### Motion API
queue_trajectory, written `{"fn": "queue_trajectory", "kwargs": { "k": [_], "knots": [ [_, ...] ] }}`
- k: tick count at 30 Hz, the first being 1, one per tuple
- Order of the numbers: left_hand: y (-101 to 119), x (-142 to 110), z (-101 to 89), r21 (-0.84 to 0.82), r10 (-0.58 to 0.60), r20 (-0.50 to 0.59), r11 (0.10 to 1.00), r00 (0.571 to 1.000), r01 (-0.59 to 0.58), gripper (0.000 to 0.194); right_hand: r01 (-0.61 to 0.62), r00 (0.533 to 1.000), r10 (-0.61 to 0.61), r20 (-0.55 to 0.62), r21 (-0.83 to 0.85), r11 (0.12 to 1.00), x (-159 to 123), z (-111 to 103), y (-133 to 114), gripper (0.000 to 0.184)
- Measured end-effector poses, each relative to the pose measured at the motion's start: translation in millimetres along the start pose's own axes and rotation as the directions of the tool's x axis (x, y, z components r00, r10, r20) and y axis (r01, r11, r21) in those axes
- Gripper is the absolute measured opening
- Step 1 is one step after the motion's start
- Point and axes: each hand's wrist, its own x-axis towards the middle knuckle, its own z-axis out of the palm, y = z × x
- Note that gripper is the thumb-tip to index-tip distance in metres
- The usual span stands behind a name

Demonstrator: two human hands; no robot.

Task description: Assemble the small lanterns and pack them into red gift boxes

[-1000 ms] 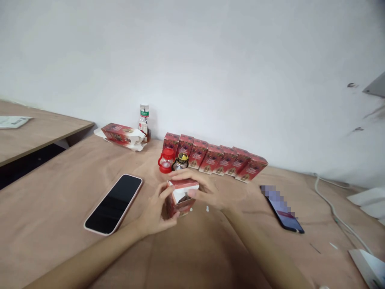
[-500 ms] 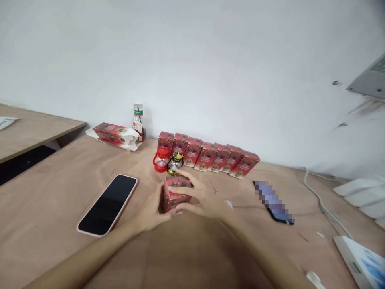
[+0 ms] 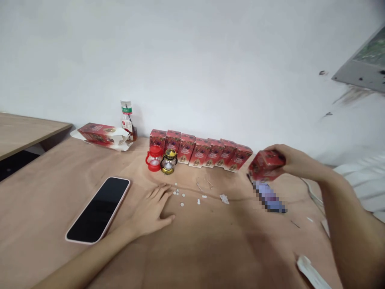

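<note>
In the head view, the right hand [image 3: 290,161] grips a red box [image 3: 265,164] just off the right end of the row of red boxes [image 3: 201,152], fingers wrapped around one end, with the phone with the blurred screen [image 3: 268,197] partly behind it. The left hand [image 3: 154,208] lies palm down on the table [image 3: 192,249], in front of the row's left end, fingers spread and gripping nothing visible. The likeliest mishap is a knock: the row's boxes stand tightly side by side, several tilted, so a bump from the held box at the right end could tip one into the next. If the grip slipped, the box could drop on that phone. In front of the row, small pale discs [image 3: 182,204] sit right beside the left fingertips, and a careless sweep could scatter them. The red lantern [image 3: 154,159] and the gold and black lantern [image 3: 169,162], close before the row's left end, could be toppled by a forward reach. As for writing, the row's boxes carry pale lettering over a small lantern picture, too small to read. Left of the row, the bottle [image 3: 126,110] has a green label band with white characters, also illegible, and no brand can be made out.
</note>
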Motion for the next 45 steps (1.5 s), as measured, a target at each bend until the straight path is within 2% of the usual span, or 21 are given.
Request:
{"fn": "queue_trajectory", "kwargs": {
  "k": [2,5,10,13,17,23,25,27,28,29,30,31,32,34,35,37,38,39,41,45],
  "knots": [
    [1,0,0.3,0.039,0.021,-0.004,0.999,1.000,-0.021,0.059,-0.127,0.992,0.127,-0.006,-0.025,0.992,14,-3,22,0.046],
    [1,-1,0.1,0.065,0.014,-0.017,0.998,1.000,-0.013,0.059,-0.206,0.978,0.206,-0.026,-0.002,0.979,34,1,43,0.046],
    [3,1,-1.1,0.105,0.002,0.003,0.994,1.000,-0.002,0.059,-0.175,0.984,0.168,0.050,0.186,0.967,59,29,50,0.053],
    [4,2,-2.3,0.121,-0.008,0.033,0.993,0.999,0.004,0.060,-0.166,0.986,0.156,0.062,0.205,0.965,69,45,51,0.053],
    [5,2,-3.1,0.152,0.004,0.026,0.988,1.000,-0.008,0.058,-0.160,0.987,0.148,0.070,0.227,0.961,75,53,52,0.055],
    [4,1,-3.1,0.136,0.025,-0.003,0.990,1.000,-0.024,0.056,-0.032,0.998,0.014,0.064,0.289,0.957,82,59,37,0.052],
    [4,1,-3.3,0.124,0.018,0.004,0.992,1.000,-0.018,0.057,-0.028,0.994,0.000,0.109,0.259,0.966,84,59,27,0.060],
    [4,1,-3.3,0.112,0.008,0.017,0.994,1.000,-0.010,0.058,-0.061,0.988,0.035,0.149,0.170,0.983,84,57,14,0.074],
    [4,1,-3.1,0.108,0.009,0.020,0.994,1.000,-0.011,0.059,-0.076,0.990,0.062,0.129,0.107,0.991,82,55,6,0.082],
    [4,1,-2.6,0.104,0.012,0.018,0.994,1.000,-0.014,0.059,-0.084,0.996,0.082,0.046,0.037,0.996,78,53,-4,0.090],
    [3,1,-2.0,0.102,0.016,0.013,0.995,1.000,-0.017,0.059,-0.083,0.993,0.081,-0.091,-0.017,0.996,74,51,-17,0.096],
    [3,0,-1.1,0.102,0.019,0.008,0.995,1.000,-0.020,0.059,-0.030,0.967,0.021,-0.253,-0.034,0.999,69,51,-33,0.097],
    [2,0,-0.2,0.102,0.020,0.006,0.995,1.000,-0.021,0.059,0.060,0.915,-0.066,-0.399,-0.029,0.998,64,54,-50,0.092],
    [2,0,1.6,0.103,0.015,0.001,0.995,1.000,-0.015,0.059,0.311,0.796,-0.266,-0.544,-0.008,0.950,53,66,-92,0.064],
    [2,0,2.1,0.104,0.013,-0.003,0.994,1.000,-0.012,0.059,0.443,0.755,-0.382,-0.533,-0.015,0.896,48,76,-114,0.053],
    [2,0,2.3,0.110,0.011,-0.005,0.994,1.000,-0.010,0.059,0.677,0.665,-0.646,-0.375,-0.063,0.734,40,100,-156,0.041],
    [3,0,1.8,0.114,0.011,-0.001,0.993,1.000,-0.011,0.059,0.742,0.615,-0.727,-0.305,-0.087,0.665,37,113,-173,0.039],
    [4,0,1.0,0.118,0.011,0.007,0.993,1.000,-0.012,0.059,0.772,0.583,-0.771,-0.256,-0.118,0.624,35,125,-188,0.038],
    [5,0,-1.0,0.127,0.003,0.032,0.992,0.999,-0.007,0.060,0.778,0.562,-0.806,-0.187,-0.211,0.592,32,145,-208,0.037],
    [5,0,-2.5,0.122,-0.013,0.060,0.993,0.998,0.005,0.062,0.774,0.541,-0.839,-0.056,-0.357,0.523,29,162,-215,0.036]
  ]
}}
